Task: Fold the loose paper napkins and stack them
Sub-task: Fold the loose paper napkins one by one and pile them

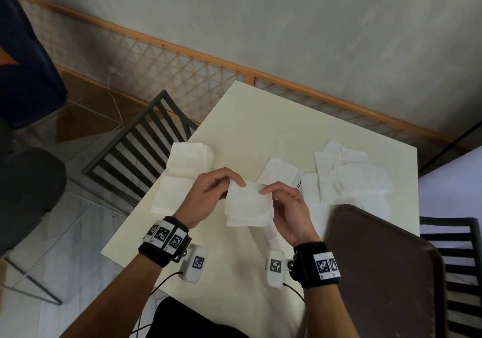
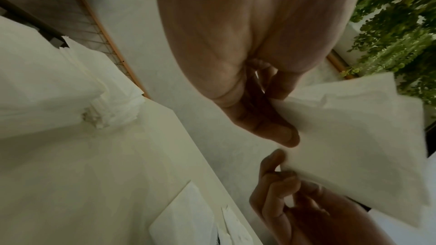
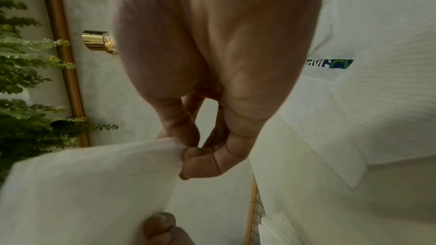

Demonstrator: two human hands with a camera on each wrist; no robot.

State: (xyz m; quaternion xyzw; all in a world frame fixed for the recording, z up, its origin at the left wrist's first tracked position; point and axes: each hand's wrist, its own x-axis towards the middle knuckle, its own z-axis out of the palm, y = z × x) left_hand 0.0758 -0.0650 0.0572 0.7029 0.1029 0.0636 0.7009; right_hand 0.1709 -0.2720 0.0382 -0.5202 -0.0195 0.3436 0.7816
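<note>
A white paper napkin (image 1: 247, 205) hangs above the cream table (image 1: 260, 118), held up by both hands at its top edge. My left hand (image 1: 236, 181) pinches the top left corner between thumb and fingers; the same pinch shows in the left wrist view, left hand (image 2: 283, 118) on the napkin (image 2: 354, 146). My right hand (image 1: 266, 190) pinches the top right corner, seen close as right hand (image 3: 186, 152) on the napkin (image 3: 94, 183). A pile of folded napkins (image 1: 186, 160) lies at the table's left. Loose napkins (image 1: 349, 173) are spread at the right.
A dark brown tray or chair back (image 1: 386, 272) overlaps the table's near right corner. Black slatted chairs stand at the left (image 1: 135, 149) and right (image 1: 453, 259). A lattice screen with an orange frame (image 1: 182, 63) runs behind the table. A printed napkin (image 3: 330, 63) lies among the loose ones.
</note>
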